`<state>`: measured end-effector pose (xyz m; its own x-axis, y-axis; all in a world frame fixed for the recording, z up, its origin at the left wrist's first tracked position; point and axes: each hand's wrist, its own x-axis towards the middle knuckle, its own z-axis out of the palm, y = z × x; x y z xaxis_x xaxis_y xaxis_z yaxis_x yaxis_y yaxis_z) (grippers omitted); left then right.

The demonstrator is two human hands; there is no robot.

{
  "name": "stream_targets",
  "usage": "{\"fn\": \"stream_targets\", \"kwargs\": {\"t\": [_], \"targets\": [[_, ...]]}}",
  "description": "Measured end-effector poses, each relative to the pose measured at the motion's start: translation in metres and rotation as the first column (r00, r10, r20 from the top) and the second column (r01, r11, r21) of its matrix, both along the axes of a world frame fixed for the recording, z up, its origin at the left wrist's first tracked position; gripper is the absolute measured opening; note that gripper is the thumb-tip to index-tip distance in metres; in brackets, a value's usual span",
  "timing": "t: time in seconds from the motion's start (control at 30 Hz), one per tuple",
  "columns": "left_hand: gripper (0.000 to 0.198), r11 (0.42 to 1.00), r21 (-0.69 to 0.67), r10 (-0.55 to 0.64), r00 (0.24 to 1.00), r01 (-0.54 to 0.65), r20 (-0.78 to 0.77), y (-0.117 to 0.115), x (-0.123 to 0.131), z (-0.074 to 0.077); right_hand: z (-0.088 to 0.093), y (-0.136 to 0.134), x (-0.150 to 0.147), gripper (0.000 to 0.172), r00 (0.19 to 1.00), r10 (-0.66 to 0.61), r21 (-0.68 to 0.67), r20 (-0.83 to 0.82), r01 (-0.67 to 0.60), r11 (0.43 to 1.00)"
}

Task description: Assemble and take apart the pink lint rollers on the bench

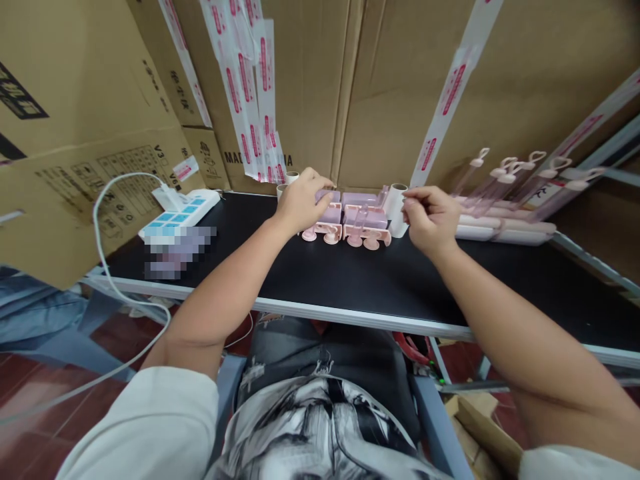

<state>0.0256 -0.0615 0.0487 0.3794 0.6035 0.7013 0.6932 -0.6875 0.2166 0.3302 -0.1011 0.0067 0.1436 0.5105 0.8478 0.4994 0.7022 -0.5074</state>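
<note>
Pink holder (332, 215), judged light and rigid, is clasped topside by left hand (301, 202). Right hand (431, 217) is pinched; contents unclear.

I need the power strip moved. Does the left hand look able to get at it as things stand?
Probably yes: the left hand rests on the pink parts, and only bare table lies between it and the power strip.

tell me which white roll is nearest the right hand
The upright roll at the right end of the pink holders, just beside the right hand; the other two stand behind the left hand.
</note>
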Motion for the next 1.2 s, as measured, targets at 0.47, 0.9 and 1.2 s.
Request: {"fn": "stream_targets", "kwargs": {"t": [0.47,0.9,1.2], "targets": [[0.081,0.902,-0.313,-0.202,0.932,0.297,0.301,-0.017,0.061,-0.042,0.016,-0.01,-0.014,0.027,0.728,-0.029,-0.467,0.685,0.47,0.749],[0.024,0.9,-0.394,-0.097,0.966,0.187,0.238,-0.007,0.081,-0.04,0.011,-0.011,-0.022,0.018,0.646,0.045,-0.483,0.762,0.521,0.704],[0.028,0.76,-0.374,-0.127,0.685,0.532,0.717,-0.017,0.047,-0.013,0.02,-0.015,-0.013,0.05,0.858,0.406,-0.419,-0.315,-0.509,0.752]]}}
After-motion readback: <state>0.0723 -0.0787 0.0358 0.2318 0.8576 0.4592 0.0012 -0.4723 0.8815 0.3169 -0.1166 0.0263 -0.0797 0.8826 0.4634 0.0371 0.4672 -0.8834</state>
